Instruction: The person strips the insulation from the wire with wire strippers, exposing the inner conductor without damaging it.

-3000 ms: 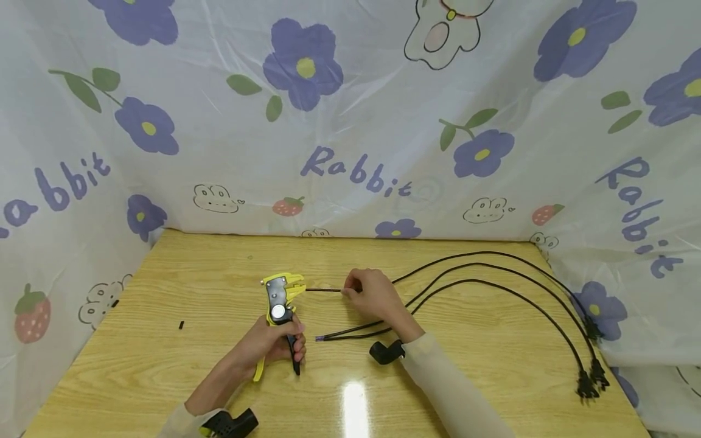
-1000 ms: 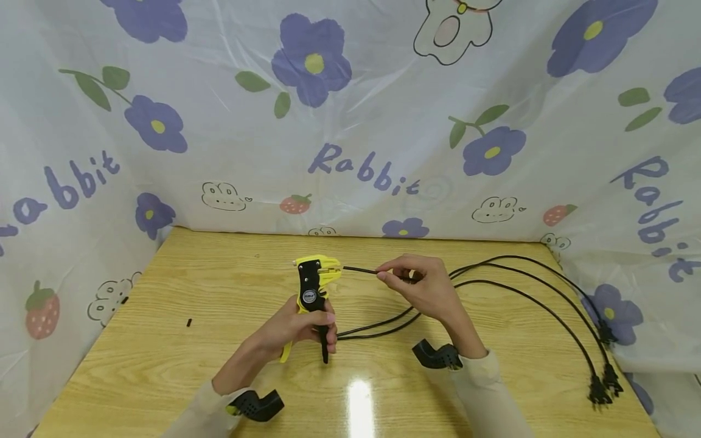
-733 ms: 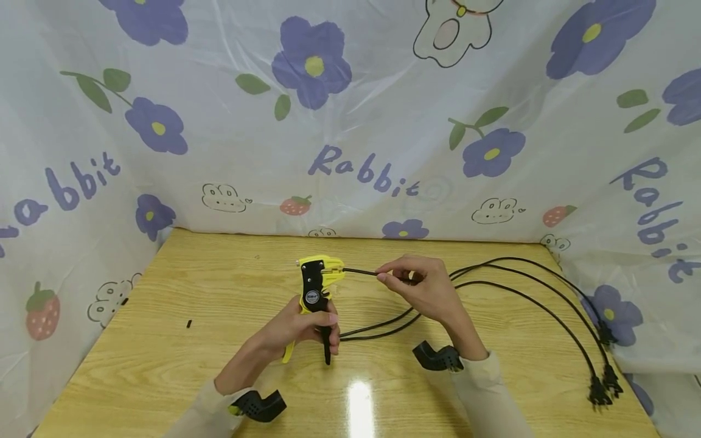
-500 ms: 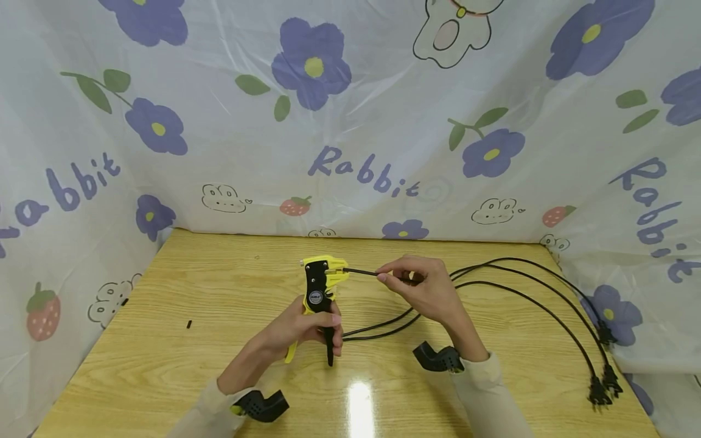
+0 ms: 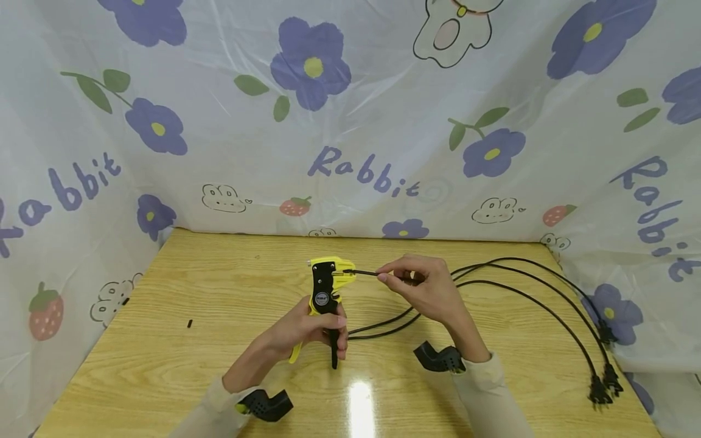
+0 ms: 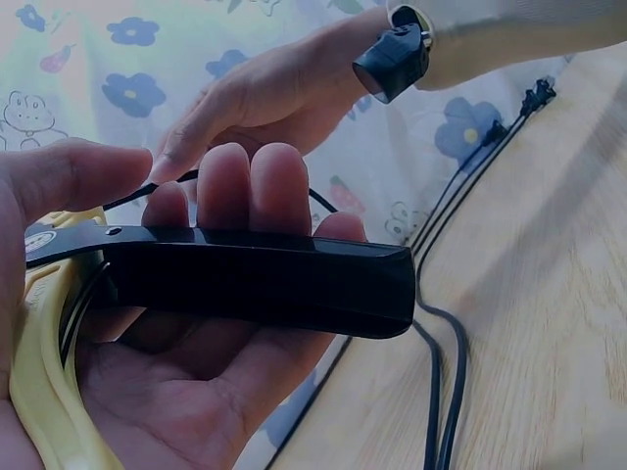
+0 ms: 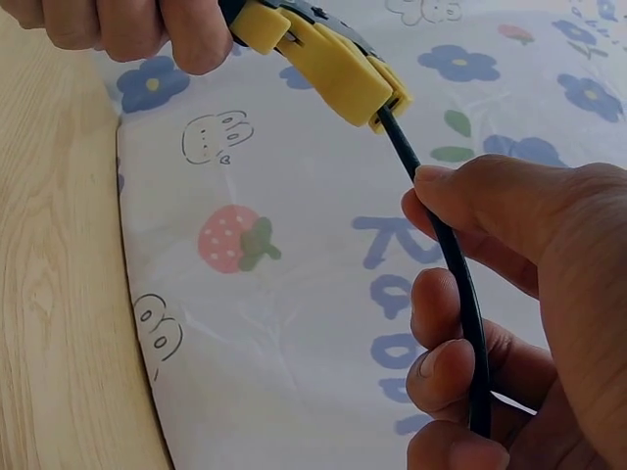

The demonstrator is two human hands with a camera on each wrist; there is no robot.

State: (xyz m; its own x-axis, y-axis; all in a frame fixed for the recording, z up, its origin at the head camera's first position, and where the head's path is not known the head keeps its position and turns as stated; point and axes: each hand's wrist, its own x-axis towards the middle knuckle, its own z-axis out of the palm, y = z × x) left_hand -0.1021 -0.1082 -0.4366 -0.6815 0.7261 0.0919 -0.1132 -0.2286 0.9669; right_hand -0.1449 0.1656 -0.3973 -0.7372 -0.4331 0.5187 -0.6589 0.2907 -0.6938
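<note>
My left hand grips a yellow-and-black wire stripper, its head upward and its jaws facing right. In the left wrist view, fingers curl round the black handle. To the right, my right hand pinches a black power cord between thumb and index finger. The cord's end sits in the slot of the yellow stripper head, as the right wrist view shows. Further back, this cord runs along the other curled fingers. How deep its tip reaches inside the head is hidden.
Two more black cords lie on the wooden table, their left ends hidden behind my left hand. Black plugs rest at the right edge. A small black piece lies at left. A patterned sheet hangs behind the table.
Three seconds ago the stripper stood further left with a wire at its jaws. One second ago the cord's end was just outside; the stripper has since moved right over it, the right hand nearly still.
</note>
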